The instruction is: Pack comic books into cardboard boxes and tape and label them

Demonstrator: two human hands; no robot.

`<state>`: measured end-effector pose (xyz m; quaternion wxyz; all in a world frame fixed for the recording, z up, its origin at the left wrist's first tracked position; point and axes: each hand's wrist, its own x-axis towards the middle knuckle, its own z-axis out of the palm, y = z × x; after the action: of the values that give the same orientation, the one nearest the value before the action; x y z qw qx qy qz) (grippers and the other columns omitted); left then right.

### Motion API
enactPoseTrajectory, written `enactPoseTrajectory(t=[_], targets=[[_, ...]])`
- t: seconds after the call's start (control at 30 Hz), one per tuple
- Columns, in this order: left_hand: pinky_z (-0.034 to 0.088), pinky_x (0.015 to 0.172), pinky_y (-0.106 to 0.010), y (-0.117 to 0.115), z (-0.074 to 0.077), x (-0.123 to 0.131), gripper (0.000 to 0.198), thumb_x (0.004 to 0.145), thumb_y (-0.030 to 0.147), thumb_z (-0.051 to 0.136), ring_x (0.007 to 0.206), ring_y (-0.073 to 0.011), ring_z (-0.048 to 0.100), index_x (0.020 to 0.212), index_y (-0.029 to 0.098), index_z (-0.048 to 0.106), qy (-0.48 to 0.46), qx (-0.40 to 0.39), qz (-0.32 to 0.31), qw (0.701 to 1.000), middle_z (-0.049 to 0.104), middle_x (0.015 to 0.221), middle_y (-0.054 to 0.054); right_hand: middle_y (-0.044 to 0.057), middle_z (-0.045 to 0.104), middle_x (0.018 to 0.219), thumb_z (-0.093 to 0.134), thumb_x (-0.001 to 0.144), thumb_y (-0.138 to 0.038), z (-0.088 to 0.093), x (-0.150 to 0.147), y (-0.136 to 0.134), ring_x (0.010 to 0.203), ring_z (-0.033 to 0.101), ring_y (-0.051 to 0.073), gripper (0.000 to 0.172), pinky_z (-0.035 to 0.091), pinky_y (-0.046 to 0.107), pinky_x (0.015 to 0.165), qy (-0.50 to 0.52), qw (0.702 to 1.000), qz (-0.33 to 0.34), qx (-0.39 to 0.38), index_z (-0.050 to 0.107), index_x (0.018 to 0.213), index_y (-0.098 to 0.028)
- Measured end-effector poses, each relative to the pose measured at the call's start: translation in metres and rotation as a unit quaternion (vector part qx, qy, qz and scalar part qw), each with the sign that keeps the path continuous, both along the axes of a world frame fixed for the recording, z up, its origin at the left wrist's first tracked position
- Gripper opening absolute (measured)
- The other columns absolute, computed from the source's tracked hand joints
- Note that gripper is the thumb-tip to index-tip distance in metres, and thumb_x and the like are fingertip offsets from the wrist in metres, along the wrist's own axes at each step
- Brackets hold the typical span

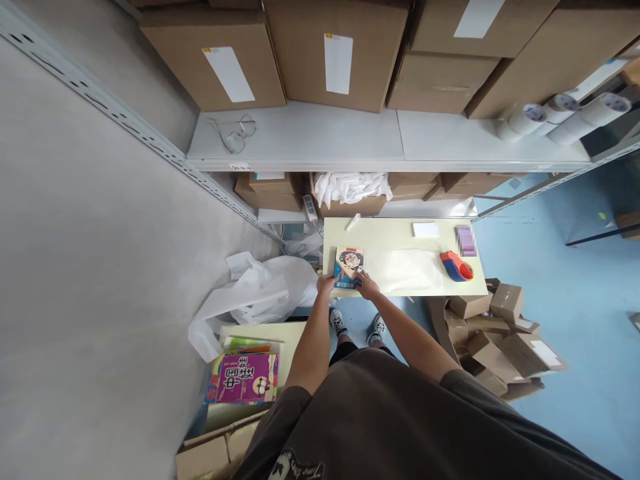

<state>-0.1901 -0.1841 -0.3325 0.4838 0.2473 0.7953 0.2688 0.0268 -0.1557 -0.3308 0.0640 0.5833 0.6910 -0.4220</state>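
Note:
A small children's book with a colourful picture cover and a blue lower part lies at the left end of the pale yellow table. My left hand grips its near left corner. At the near right corner, my right hand has its fingers on the cover and edge. To the right of the book, a translucent white sheet is spread on the tabletop. A red and blue tape dispenser sits at the right end.
White cards, a white stick-like item and a purple box are on the table. Shelves with cartons, glasses and tape rolls rise behind. Flattened cartons, plastic wrap and stacked books surround me.

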Motion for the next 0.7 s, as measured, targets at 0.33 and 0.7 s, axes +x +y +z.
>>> enactPoseTrajectory(t=[0.33, 0.7], targets=[[0.052, 0.088, -0.031, -0.010, 0.062, 0.081, 0.027, 0.084, 0.038, 0.085, 0.103, -0.0271, 0.074, 0.103, 0.022, 0.074, 0.153, 0.050, -0.030, 0.987, 0.079, 0.107, -0.010, 0.010, 0.068, 0.151, 0.068, 0.094, -0.038, 0.019, 0.034, 0.019, 0.131, 0.068, 0.030, 0.045, 0.058, 0.044, 0.108, 0.205, 0.953, -0.220, -0.033, 0.074, 0.137, -0.027], [0.035, 0.125, -0.053, 0.009, 0.046, 0.247, 0.058, 0.091, 0.037, 0.080, 0.155, -0.0462, 0.039, 0.145, 0.020, 0.068, 0.162, 0.059, -0.336, 0.926, 0.043, 0.171, -0.022, 0.015, 0.071, 0.149, 0.057, 0.097, -0.048, 0.027, 0.171, -0.007, 0.134, 0.068, 0.028, 0.055, 0.053, 0.044, 0.116, 0.221, 0.889, -0.399, 0.023, 0.070, 0.144, -0.020]])
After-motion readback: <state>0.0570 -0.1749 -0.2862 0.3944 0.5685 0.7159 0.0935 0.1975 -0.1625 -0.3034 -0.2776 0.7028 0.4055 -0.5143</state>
